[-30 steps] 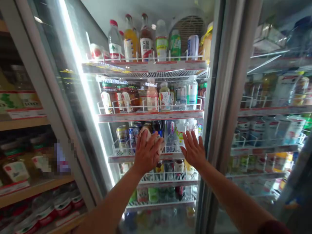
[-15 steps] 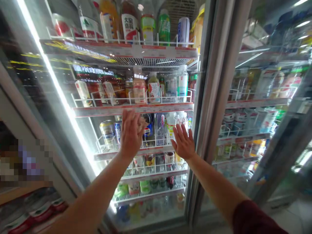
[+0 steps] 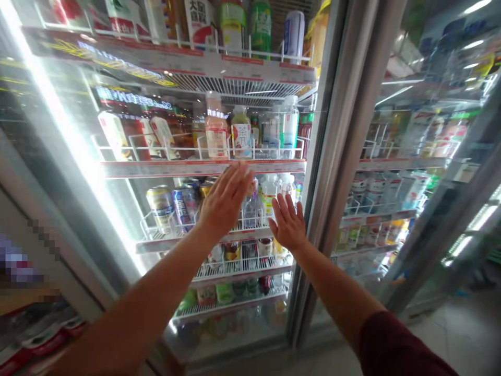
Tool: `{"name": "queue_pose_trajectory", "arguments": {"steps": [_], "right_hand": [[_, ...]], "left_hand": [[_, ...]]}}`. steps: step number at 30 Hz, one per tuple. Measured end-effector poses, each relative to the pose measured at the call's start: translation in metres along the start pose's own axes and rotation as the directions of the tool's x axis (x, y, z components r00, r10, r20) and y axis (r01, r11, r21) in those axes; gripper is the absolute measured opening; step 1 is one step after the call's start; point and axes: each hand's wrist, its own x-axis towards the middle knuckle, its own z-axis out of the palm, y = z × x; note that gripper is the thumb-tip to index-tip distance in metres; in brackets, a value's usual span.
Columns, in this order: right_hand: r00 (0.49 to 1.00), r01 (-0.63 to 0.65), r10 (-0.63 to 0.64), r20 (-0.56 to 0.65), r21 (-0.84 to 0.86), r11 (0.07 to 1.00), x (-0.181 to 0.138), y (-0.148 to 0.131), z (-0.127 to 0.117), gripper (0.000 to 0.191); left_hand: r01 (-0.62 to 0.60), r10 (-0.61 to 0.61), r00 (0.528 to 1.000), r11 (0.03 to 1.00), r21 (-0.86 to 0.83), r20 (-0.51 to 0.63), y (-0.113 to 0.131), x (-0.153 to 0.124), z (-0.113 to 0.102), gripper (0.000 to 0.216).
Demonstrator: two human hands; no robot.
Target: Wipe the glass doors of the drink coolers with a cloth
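Observation:
Both my hands are raised in front of the glass door (image 3: 250, 334) of a drinks fridge. My left hand (image 3: 226, 201) lies slanted against the glass, fingers stretched and close together. Under its palm is a pale crumpled piece, like a cloth or tissue, now almost wholly hidden by the fingers. To the right, near the door's metal frame (image 3: 338, 151), my right hand (image 3: 288, 222) rests flat with spread fingers and holds nothing. Behind the glass, cans (image 3: 160, 208) and clear bottles (image 3: 270, 189) stand on the shelf at hand height.
Higher shelves hold a tea bottle (image 3: 241, 133), a green bottle (image 3: 261, 28) and several other drinks. A bright light strip (image 3: 74, 138) runs down the left side. Another glass-fronted fridge section (image 3: 395, 162) stands at right, with tiled floor (image 3: 434, 329) below it.
My left hand has moved right across the glass, closer to my right hand, and tilted further over. My right hand stays at about the same place on the door. The view has shifted slightly.

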Motion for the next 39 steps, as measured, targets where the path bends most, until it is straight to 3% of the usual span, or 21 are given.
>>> {"name": "queue_pose_trajectory", "arguments": {"steps": [4, 6, 10, 12, 16, 19, 22, 25, 29, 32, 34, 36, 38, 39], "right_hand": [[0.999, -0.022, 0.021, 0.037, 0.02, 1.0, -0.003, 0.0, 0.002, 0.079], [0.999, -0.022, 0.022, 0.035, 0.025, 0.999, -0.003, 0.001, 0.002, 0.08], [1.0, 0.006, -0.006, -0.006, 0.002, 1.0, 0.002, 0.001, -0.003, 0.078], [1.0, 0.022, -0.022, -0.02, -0.007, 1.0, 0.004, 0.001, -0.005, 0.077], [0.999, 0.021, -0.021, -0.035, -0.005, 1.0, 0.003, 0.001, -0.004, 0.076], [1.0, 0.007, -0.007, -0.019, -0.006, 1.0, 0.0, 0.002, 0.0, 0.077], [1.0, -0.002, 0.002, 0.002, -0.027, 1.0, -0.002, 0.002, 0.002, 0.074], [1.0, 0.016, -0.016, -0.002, -0.045, 0.999, -0.002, 0.003, 0.001, 0.072], [0.999, 0.009, -0.005, 0.049, -0.074, 0.997, -0.004, 0.003, 0.001, 0.067], [0.992, -0.024, 0.028, 0.12, -0.034, 0.999, -0.007, 0.005, 0.004, 0.066], [0.988, -0.04, 0.039, 0.149, 0.009, 0.999, -0.009, 0.006, 0.005, 0.07], [0.987, -0.044, 0.039, 0.156, 0.033, 0.998, -0.009, 0.006, 0.005, 0.073], [0.99, -0.037, 0.034, 0.134, 0.023, 0.999, -0.008, 0.005, 0.004, 0.075], [0.993, -0.031, 0.03, 0.112, 0.012, 0.999, -0.007, 0.004, 0.004, 0.076]], "left_hand": [[0.25, -0.242, 0.961, 0.967, 0.049, -0.131, -0.014, 0.031, -0.011, 0.066], [0.295, -0.287, 0.952, 0.953, 0.071, -0.105, -0.008, 0.032, -0.009, 0.069], [0.127, -0.125, 0.987, 0.992, -0.018, 0.098, 0.022, 0.016, 0.011, 0.061], [0.086, -0.077, 0.988, 0.994, -0.062, 0.136, 0.02, 0.022, 0.014, 0.053], [0.257, -0.256, 0.966, 0.966, 0.041, -0.03, -0.019, 0.057, -0.002, 0.062], [0.263, -0.251, 0.959, 0.961, 0.086, -0.13, -0.027, 0.055, -0.004, 0.06], [0.05, -0.05, 0.998, 0.999, 0.001, 0.025, -0.005, 0.03, 0.008, 0.052], [-0.04, 0.061, 0.977, 0.994, -0.106, 0.205, 0.005, 0.025, 0.007, 0.046], [0.18, -0.175, 0.979, 0.983, -0.034, 0.108, -0.031, 0.057, -0.018, 0.048], [0.268, -0.268, 0.963, 0.962, 0.045, -0.023, -0.041, 0.056, -0.02, 0.054], [0.214, -0.213, 0.977, 0.976, 0.045, -0.018, -0.026, 0.037, -0.01, 0.056], [0.072, -0.066, 0.99, 0.996, -0.047, 0.121, -0.007, 0.019, 0.001, 0.054], [-0.006, 0.027, 0.979, 0.995, -0.102, 0.202, -0.002, 0.016, 0.003, 0.053], [0.002, 0.013, 0.98, 0.997, -0.075, 0.197, -0.006, 0.021, -0.001, 0.054]]}}
